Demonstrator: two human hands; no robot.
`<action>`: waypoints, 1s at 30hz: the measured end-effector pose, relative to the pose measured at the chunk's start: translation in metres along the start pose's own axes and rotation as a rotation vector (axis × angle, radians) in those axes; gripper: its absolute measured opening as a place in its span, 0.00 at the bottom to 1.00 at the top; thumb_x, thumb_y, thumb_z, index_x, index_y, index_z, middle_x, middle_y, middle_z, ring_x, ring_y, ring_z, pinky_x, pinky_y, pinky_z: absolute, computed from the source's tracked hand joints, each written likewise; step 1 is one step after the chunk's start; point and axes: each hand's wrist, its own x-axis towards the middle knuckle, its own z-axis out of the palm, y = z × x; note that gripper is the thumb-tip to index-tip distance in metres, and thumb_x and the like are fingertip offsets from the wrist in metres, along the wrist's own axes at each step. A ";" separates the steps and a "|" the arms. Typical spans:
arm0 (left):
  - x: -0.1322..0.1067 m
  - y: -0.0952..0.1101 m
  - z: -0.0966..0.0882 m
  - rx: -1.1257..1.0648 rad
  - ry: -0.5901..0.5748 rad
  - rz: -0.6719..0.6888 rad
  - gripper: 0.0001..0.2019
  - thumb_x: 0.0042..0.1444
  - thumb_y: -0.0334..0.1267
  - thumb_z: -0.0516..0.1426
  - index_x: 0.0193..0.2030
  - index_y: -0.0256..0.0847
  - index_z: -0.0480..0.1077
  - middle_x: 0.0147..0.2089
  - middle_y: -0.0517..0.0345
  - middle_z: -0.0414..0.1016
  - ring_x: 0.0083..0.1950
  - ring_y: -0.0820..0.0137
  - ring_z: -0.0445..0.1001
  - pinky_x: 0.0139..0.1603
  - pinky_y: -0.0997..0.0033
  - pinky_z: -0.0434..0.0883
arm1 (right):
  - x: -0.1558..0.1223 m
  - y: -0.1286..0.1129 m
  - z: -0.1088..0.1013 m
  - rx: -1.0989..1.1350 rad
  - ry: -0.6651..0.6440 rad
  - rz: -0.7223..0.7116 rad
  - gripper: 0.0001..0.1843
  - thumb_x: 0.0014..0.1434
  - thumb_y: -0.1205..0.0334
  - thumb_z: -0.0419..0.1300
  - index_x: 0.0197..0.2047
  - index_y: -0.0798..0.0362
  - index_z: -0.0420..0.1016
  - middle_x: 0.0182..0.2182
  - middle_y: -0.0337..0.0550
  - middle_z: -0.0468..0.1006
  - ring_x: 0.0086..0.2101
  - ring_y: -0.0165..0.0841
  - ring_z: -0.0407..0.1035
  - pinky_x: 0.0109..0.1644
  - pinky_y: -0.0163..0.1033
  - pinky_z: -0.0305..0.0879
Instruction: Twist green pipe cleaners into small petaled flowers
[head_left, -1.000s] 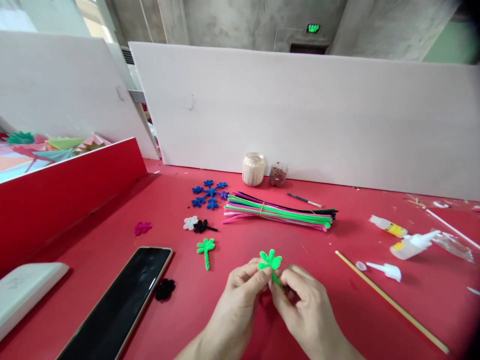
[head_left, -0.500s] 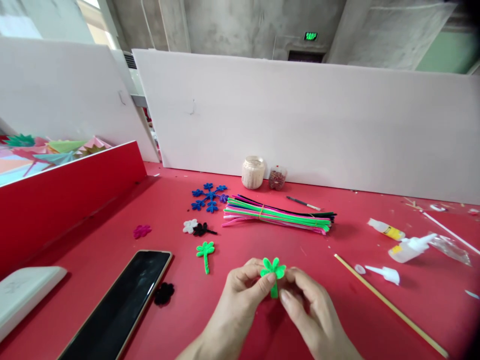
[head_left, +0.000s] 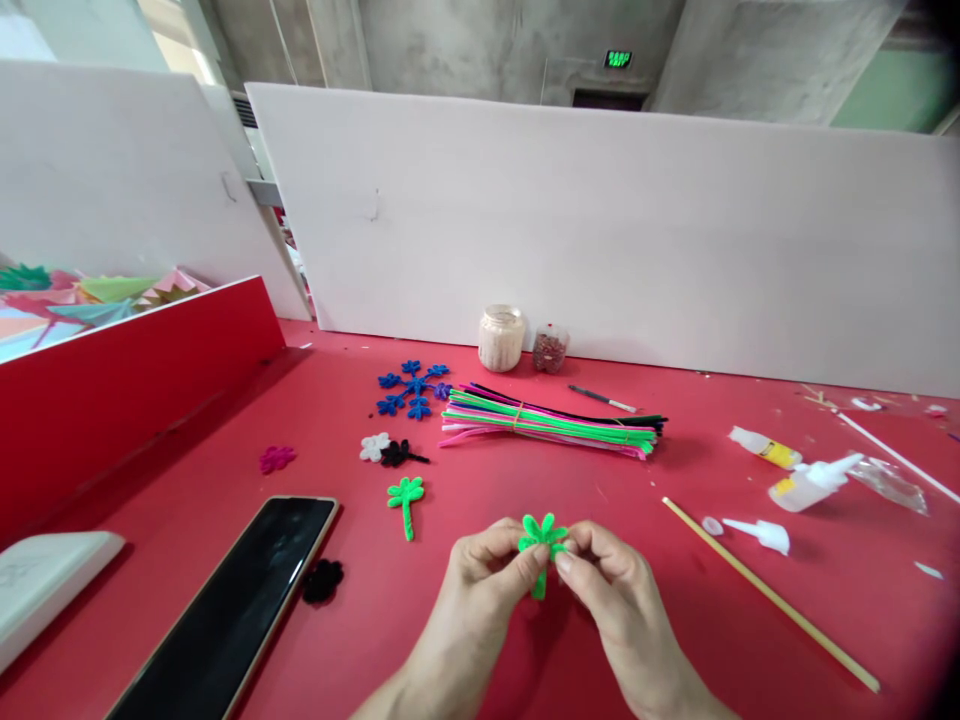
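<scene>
A bright green pipe-cleaner flower [head_left: 541, 530] with looped petals and a short stem is held up between both hands above the red table. My left hand [head_left: 491, 580] pinches it near the middle, thumb on the front. My right hand [head_left: 611, 590] pinches the petal on the right side between thumb and forefinger. A second green pipe-cleaner flower [head_left: 406, 495] with a stem lies to the left of my hands. Behind it are a white flower [head_left: 374, 446] and a black flower with a stem [head_left: 397, 454]. Farther back rests a blue snowflake-like piece [head_left: 413, 390].
A banded bundle of pipe cleaners [head_left: 555, 422] lies beyond my hands. On the left are a phone [head_left: 225, 610], a black flower [head_left: 323, 581] and a magenta flower [head_left: 277, 458]. Glue bottles [head_left: 810, 485] and a wooden stick [head_left: 772, 595] lie right. A jar [head_left: 501, 340] stands behind.
My right thumb and forefinger have moved in and closed on the flower's right petal. The left hand keeps its pinch. The whole view has shifted slightly.
</scene>
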 end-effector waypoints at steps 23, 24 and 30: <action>0.001 -0.007 -0.002 -0.139 -0.001 -0.162 0.08 0.47 0.36 0.59 0.24 0.33 0.73 0.19 0.61 0.63 0.23 0.79 0.57 0.25 0.76 0.55 | 0.001 -0.008 -0.020 -0.550 0.001 -0.513 0.06 0.53 0.72 0.56 0.33 0.52 0.68 0.26 0.38 0.69 0.27 0.28 0.65 0.30 0.31 0.64; 0.001 -0.007 -0.002 -0.134 -0.003 -0.162 0.08 0.48 0.36 0.59 0.24 0.33 0.73 0.19 0.61 0.63 0.23 0.78 0.58 0.25 0.76 0.55 | 0.001 -0.008 -0.019 -0.572 0.012 -0.529 0.05 0.53 0.72 0.56 0.33 0.52 0.68 0.26 0.38 0.69 0.26 0.28 0.65 0.30 0.31 0.64; 0.002 -0.006 -0.001 -0.118 0.008 -0.133 0.08 0.48 0.36 0.59 0.24 0.33 0.73 0.19 0.61 0.63 0.23 0.79 0.57 0.25 0.77 0.55 | 0.000 -0.007 -0.017 -0.651 0.068 -0.593 0.05 0.53 0.72 0.56 0.31 0.53 0.67 0.25 0.38 0.69 0.25 0.28 0.66 0.28 0.31 0.65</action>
